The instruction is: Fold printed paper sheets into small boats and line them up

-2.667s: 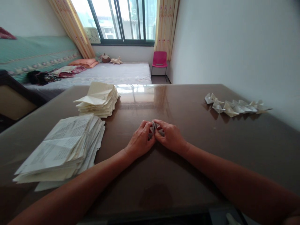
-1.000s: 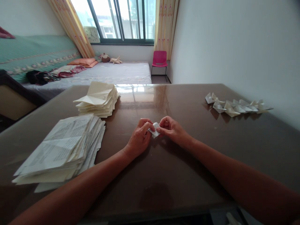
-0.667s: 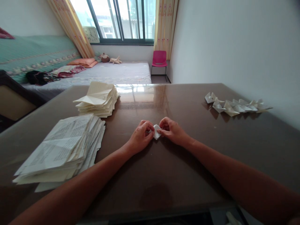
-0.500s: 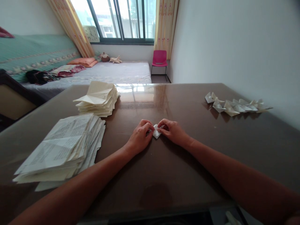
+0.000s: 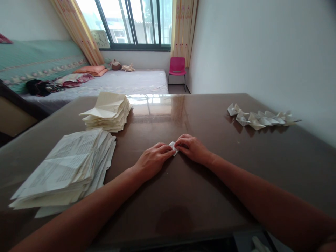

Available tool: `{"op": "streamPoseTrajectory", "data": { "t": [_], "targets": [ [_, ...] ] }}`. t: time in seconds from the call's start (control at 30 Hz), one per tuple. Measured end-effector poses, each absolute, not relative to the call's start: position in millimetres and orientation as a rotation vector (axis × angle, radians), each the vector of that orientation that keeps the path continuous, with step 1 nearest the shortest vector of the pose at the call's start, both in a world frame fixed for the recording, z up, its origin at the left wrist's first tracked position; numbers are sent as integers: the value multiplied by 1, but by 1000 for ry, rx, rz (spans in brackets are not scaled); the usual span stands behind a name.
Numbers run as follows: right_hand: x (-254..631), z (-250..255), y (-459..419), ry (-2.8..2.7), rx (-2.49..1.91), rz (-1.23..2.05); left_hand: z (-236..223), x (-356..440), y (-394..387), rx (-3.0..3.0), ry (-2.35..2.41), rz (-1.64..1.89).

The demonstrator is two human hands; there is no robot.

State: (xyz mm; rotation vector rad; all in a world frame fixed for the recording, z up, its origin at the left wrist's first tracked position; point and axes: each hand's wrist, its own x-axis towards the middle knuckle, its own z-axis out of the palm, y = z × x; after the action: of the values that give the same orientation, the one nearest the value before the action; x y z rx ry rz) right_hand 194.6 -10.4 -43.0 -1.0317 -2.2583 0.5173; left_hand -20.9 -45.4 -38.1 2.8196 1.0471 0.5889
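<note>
A small folded piece of paper, white with print on it, lies on the brown table between my two hands. My left hand reaches it from the left, its fingertips pressed together on the paper's near left part. From the right, my right hand pinches the paper's right side with thumb and curled fingers. Fingers hide much of the paper, so its exact folded shape is unclear.
On the left are a stack of printed sheets and, behind it, a stack of cream paper. Several folded paper boats stand at the right. Beyond the table are a bed and a pink chair.
My left hand has flattened, its fingers now stretching over the paper's near left part. My right fingers have closed in a little, covering more of the paper. The view has shifted slightly.
</note>
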Motion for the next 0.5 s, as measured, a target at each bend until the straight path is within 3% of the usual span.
{"op": "streamPoseTrajectory", "data": {
  "t": [0.2, 0.5],
  "targets": [
    [198, -42, -9, -2203, -1049, 576, -31, -21, -54, 2942, 1050, 374],
    [202, -35, -22, -2747, -952, 84, -23, -14, -63, 3045, 1129, 150]
  ]
}}
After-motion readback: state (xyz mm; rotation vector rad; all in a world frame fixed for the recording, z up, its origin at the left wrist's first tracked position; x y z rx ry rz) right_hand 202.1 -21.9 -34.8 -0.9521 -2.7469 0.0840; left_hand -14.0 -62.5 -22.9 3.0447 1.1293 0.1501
